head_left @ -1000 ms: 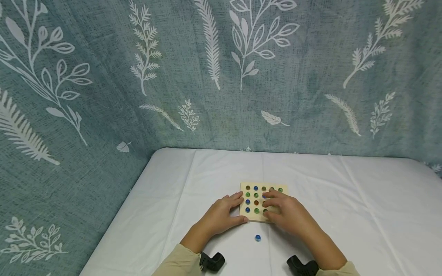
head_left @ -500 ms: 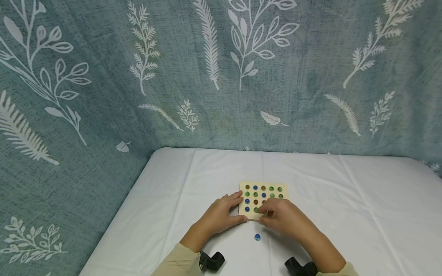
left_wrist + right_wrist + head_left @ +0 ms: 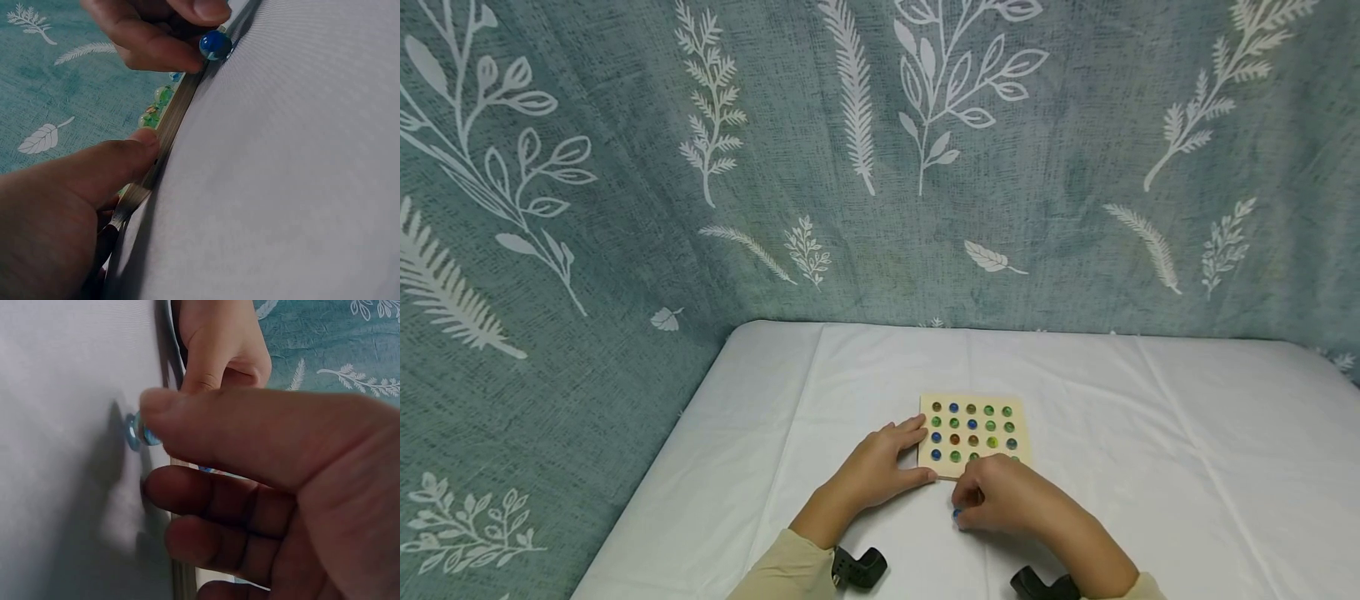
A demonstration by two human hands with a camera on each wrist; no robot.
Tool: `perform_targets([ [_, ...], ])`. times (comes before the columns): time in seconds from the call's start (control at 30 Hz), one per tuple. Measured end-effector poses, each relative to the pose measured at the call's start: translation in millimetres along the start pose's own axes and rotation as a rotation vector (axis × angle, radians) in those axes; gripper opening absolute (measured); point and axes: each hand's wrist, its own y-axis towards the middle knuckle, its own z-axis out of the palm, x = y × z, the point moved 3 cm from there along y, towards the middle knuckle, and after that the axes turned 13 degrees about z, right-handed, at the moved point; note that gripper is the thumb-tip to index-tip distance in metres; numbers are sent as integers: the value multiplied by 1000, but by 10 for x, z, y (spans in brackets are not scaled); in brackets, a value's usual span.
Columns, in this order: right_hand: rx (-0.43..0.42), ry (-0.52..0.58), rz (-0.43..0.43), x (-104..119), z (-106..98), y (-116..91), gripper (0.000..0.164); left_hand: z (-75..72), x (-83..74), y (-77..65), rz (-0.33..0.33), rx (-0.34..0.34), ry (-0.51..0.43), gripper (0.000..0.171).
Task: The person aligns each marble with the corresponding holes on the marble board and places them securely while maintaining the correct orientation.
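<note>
A pale wooden marble board [image 3: 928, 467] lies on the table, with rows of green, blue, amber and yellow marbles in its hollows. My left hand [image 3: 880, 471] grips its near left corner, thumb on the front edge and fingers along the left side. In front of the board, my right hand [image 3: 1003, 500] pinches a blue marble [image 3: 957, 514] between thumb and index finger, low over the cloth. The left wrist view shows this clear blue marble [image 3: 215, 46] at the fingertips. From the right wrist, the thumb [image 3: 206, 425] partly covers it. The right hand hides part of the board's nearest row.
A white cloth [image 3: 835, 375] with fold creases covers the table. Behind and to the left hangs a blue-green curtain [image 3: 880, 250] with white leaf prints. Black wrist devices [image 3: 859, 568] sit at both wrists.
My right hand has moved from over the board toward the front edge and closed its fingertips on the blue marble on the cloth. The left hand has stayed at the board's corner.
</note>
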Motion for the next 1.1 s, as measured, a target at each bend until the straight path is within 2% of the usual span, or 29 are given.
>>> perform_targets([
  [0.5,-11,-41,32,60,102,-42,11,-23,-8,-62,9,7,6,68],
  [0.63,-26,-27,32,39,52,-52,7,-28,-14,-79,12,11,8,68],
  [0.73,-122,-2,41,-16,-68,-58,7,-27,-19,-74,9,13,2,68],
  [0.9,-452,14,92,-144,-292,-101,11,-28,-32,-71,15,12,12,68],
  [0.97,-544,16,124,-210,-344,-121,13,-26,-32,-70,18,11,16,68],
  [1.03,-585,27,137,-288,-374,-129,15,-22,-29,-70,15,12,10,68],
  [1.1,-579,28,159,-353,-388,-129,16,-19,-24,-69,14,11,9,68],
])
